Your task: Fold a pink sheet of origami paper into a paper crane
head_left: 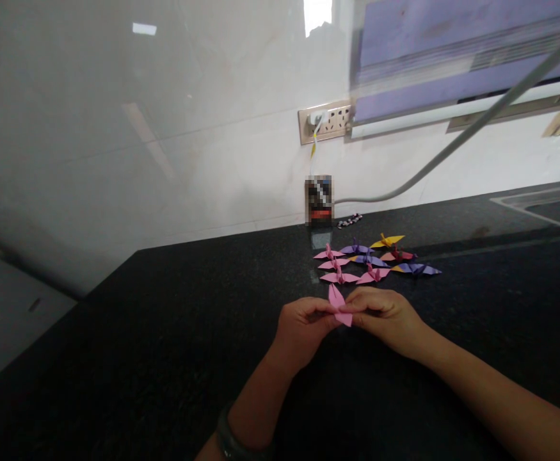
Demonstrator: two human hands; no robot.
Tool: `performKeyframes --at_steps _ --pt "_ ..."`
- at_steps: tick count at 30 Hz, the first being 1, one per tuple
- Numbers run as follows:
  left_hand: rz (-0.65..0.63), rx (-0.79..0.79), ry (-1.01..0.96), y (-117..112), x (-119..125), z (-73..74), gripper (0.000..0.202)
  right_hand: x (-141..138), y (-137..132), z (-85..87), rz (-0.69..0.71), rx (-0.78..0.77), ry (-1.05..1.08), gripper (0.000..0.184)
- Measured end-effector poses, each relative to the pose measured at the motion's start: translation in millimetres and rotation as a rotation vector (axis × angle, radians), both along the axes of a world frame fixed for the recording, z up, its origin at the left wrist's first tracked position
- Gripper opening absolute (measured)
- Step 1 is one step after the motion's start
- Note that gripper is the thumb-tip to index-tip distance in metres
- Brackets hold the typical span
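A small folded piece of pink paper (338, 304) is pinched between both hands just above the black countertop (164, 333). My left hand (303, 326) grips its left side with the fingers curled. My right hand (385, 317) pinches its right side. Just beyond the hands lie several finished paper cranes (373, 261) in pink, purple, yellow and red, set in rows on the counter.
A white tiled wall rises behind the counter, with a power strip (325, 121) and a cable running right. A small dark object (319, 202) stands at the wall's foot. A sink edge (543, 205) shows at the far right. A band sits on my left wrist (229, 438).
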State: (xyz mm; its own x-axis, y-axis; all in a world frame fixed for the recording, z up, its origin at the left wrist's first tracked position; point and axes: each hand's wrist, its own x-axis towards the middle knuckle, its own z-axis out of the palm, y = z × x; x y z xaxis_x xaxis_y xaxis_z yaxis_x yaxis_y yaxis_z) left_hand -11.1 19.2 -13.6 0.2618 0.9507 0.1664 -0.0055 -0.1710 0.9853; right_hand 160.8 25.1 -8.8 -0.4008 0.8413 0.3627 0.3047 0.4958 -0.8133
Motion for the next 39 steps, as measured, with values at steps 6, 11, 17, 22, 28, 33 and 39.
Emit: performKeyframes --at_steps 6,11,17,22,28,33,39 --pt "0.131 -0.03 0.05 -1.0 2.2 0.4 0.015 -6.0 -3.9 1.4 -0.023 -0.158 0.05 0.016" --pt "0.141 -0.13 0.001 -1.9 5.9 3.3 0.019 -12.7 -6.9 -0.3 -0.038 -0.323 0.152 0.02" --pt "0.145 -0.21 -0.14 -2.6 11.1 3.6 0.025 -18.8 -7.2 -4.5 -0.084 -0.418 0.239 0.018" --pt "0.168 -0.22 -0.188 -3.7 11.5 3.5 0.035 -22.2 -9.6 -4.7 -0.068 -0.585 0.424 0.026" --pt "0.147 -0.254 -0.166 -4.2 11.6 3.3 0.029 -18.7 -9.5 -7.2 -0.064 -0.536 0.353 0.02" --pt "0.034 -0.263 -0.122 -4.3 11.2 3.0 0.022 -16.3 -6.5 -7.7 -0.104 -0.508 0.235 0.019" --pt "0.118 -0.212 -0.109 -4.5 11.0 4.7 0.018 -17.9 -9.9 -6.9 -0.114 -0.485 0.111 0.02"
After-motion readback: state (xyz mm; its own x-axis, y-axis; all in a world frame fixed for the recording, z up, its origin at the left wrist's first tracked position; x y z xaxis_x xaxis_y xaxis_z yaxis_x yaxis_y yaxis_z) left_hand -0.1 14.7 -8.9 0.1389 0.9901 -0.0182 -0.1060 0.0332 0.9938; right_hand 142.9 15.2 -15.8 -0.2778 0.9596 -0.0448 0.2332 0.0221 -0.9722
